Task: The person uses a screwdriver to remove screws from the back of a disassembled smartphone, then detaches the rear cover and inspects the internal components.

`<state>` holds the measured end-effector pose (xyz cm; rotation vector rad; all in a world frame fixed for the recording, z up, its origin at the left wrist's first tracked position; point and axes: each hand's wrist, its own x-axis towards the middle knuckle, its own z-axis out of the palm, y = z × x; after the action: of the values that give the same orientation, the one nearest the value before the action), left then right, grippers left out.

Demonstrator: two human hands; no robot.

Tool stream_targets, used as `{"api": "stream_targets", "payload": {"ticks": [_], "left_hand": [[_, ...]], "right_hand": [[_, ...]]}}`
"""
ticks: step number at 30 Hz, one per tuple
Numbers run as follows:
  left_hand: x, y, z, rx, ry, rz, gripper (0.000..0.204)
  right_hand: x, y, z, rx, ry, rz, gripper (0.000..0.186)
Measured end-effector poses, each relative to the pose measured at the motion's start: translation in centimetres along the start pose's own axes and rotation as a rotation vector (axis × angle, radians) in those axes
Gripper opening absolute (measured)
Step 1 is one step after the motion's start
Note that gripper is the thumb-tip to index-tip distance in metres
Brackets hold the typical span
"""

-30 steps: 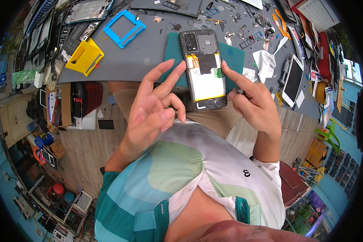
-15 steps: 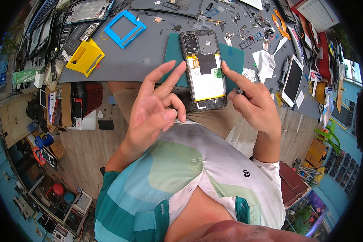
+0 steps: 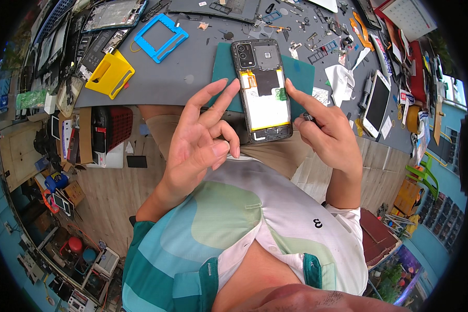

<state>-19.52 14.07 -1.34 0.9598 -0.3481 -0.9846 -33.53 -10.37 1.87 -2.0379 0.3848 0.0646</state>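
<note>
A smartphone [image 3: 250, 58] with its back cover off lies at a slight tilt over a teal mat [image 3: 222, 65], its lower end reaching past the table's front edge. Its white battery [image 3: 273, 111] is exposed, with an orange flex cable [image 3: 251, 80] above it. My left hand [image 3: 200, 130] is open, palm up, one outstretched fingertip at the phone's left edge and the other fingers loosely bent. On the other side, my right hand [image 3: 327, 127] puts its index fingertip against the right edge. Its remaining fingers curl round a small dark tool [image 3: 308, 117], of which only an end shows.
Left on the grey table are a yellow holder [image 3: 107, 78], a blue frame [image 3: 153, 44] and stacked phone parts. At the right lie a white phone [image 3: 375, 106], a crumpled tissue [image 3: 339, 83] and orange flex cables [image 3: 360, 30]. Several small parts are scattered at the back.
</note>
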Motion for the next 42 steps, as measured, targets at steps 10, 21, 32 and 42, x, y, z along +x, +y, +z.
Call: {"api": "stream_targets", "payload": {"ticks": [10, 21, 32, 42], "left_hand": [[-0.02, 0.06, 0.17, 0.006, 0.010, -0.007, 0.096], [-0.03, -0.11, 0.22, 0.012, 0.002, 0.008, 0.095], [-0.13, -0.29, -0.45, -0.040, -0.067, 0.008, 0.089], [-0.03, -0.32, 0.34, 0.036, -0.004, 0.036, 0.093]], "right_hand": [[0.01, -0.10, 0.02, -0.021, 0.004, -0.001, 0.062], [0.05, -0.17, 0.00, -0.030, 0.002, -0.003, 0.062], [0.06, -0.08, 0.00, -0.035, 0.003, -0.002, 0.061], [-0.05, 0.18, 0.11, -0.061, 0.029, -0.026, 0.059]]}}
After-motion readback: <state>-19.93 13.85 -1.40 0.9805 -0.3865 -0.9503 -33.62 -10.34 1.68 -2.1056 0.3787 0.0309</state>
